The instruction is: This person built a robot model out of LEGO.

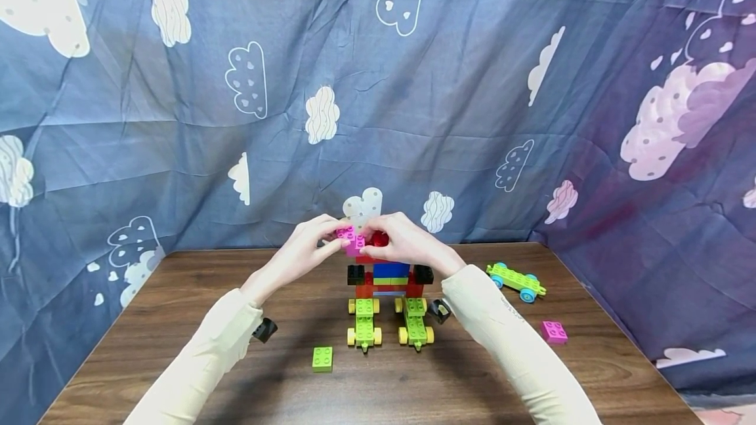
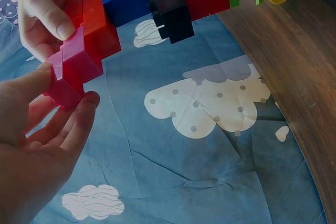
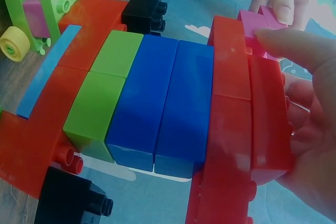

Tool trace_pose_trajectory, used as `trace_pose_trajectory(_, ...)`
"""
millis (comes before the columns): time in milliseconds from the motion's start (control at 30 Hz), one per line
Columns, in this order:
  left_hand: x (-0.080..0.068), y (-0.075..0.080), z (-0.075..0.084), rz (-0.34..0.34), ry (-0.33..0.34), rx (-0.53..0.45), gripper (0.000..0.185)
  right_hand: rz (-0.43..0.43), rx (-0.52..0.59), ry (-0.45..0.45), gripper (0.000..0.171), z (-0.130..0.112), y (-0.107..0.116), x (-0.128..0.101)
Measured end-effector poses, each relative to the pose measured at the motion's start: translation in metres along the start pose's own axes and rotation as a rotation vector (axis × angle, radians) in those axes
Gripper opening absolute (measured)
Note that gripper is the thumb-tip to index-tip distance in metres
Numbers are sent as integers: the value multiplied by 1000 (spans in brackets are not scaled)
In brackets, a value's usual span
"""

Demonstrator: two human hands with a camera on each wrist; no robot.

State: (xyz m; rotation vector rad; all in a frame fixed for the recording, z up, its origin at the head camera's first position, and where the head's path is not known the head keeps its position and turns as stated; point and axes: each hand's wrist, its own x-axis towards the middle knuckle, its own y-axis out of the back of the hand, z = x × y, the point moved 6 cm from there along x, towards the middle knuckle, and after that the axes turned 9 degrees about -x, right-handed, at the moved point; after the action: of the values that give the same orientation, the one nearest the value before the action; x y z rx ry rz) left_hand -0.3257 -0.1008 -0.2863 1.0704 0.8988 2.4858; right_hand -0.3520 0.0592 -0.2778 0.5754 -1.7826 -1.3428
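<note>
A brick model [image 1: 386, 277] of red, blue, green and black bricks stands on two green wheeled bases [image 1: 364, 325] at the middle of the wooden table [image 1: 177, 320]. My left hand [image 1: 333, 238] pinches a pink brick [image 1: 351, 240] between thumb and fingers against the model's top left corner. In the left wrist view the pink brick [image 2: 71, 69] sits against the red top row. My right hand [image 1: 373, 241] grips the red top bricks [image 3: 262, 108], thumb on top beside the pink brick [image 3: 252, 22], fingers behind.
A loose green brick [image 1: 321, 359] lies in front of the model. At the right lie a pink brick [image 1: 554, 332] and a green base with blue wheels [image 1: 516, 281]. Cloud-print cloth [image 1: 413, 117] hangs behind and at both sides.
</note>
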Motion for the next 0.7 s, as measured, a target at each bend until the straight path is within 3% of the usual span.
trace_pose_trajectory(700,-1,-3,-1,5,-37,-7,37,5,-22,2,25,1,5,-4)
